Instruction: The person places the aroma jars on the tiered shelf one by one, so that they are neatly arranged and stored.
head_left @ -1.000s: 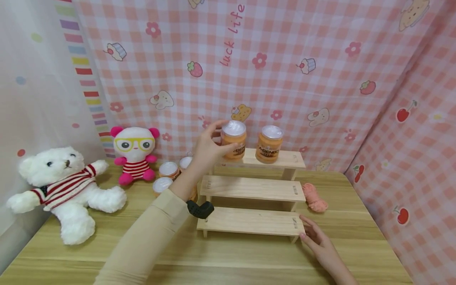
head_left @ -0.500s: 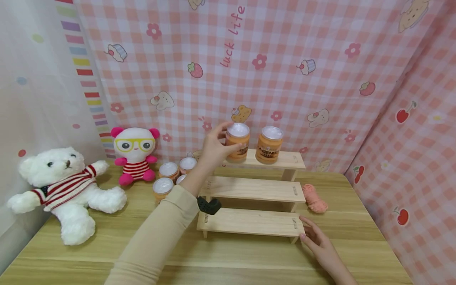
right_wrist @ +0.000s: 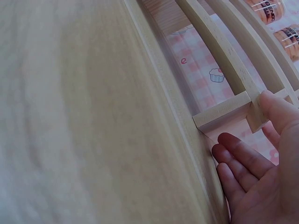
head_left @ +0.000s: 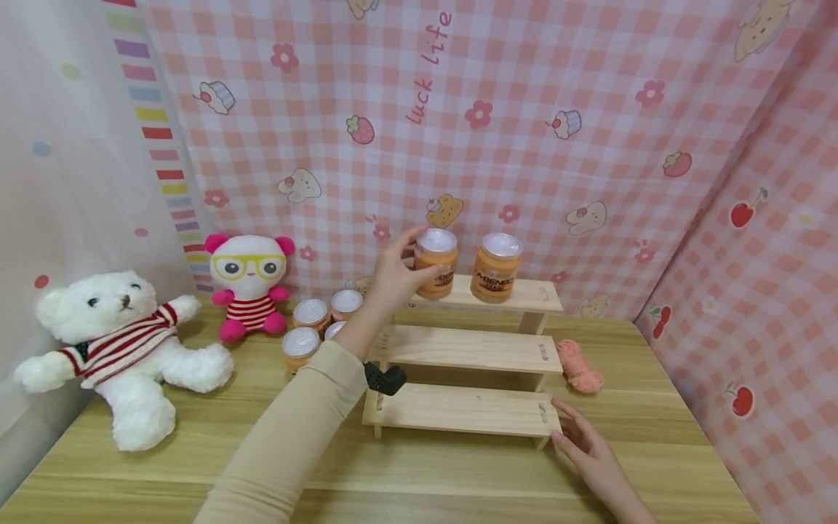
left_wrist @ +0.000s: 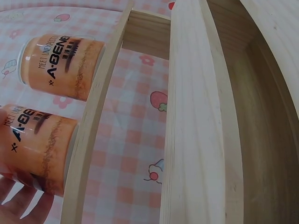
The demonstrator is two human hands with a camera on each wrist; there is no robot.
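My left hand (head_left: pixel 394 273) grips an orange jar (head_left: pixel 435 268) with a clear lid, upright at the left part of the top step. Its thumb lies across the front, with fingers around the far side. In the left wrist view the jar's base meets the top board (left_wrist: pixel 88 121). A second, matching jar (head_left: pixel 495 271) stands to its right, a small gap between them. At the right end of the three-step wooden shelf (head_left: pixel 465 409), my right hand (head_left: pixel 592 453) pinches the lowest step between thumb and index finger; its other fingers (right_wrist: pixel 240 163) are loosely bent below.
Several more orange jars (head_left: pixel 301 346) stand on the table left of the shelf, partly behind the left forearm. A white teddy bear (head_left: pixel 131 349) and a pink-and-white plush toy (head_left: pixel 251 284) sit farther left. Pink yarn (head_left: pixel 579 366) lies right of the shelf.
My left hand has brought its jar slightly right and down on the top step, closer to the second jar, then held nearly still. The right hand stays at the shelf's end.
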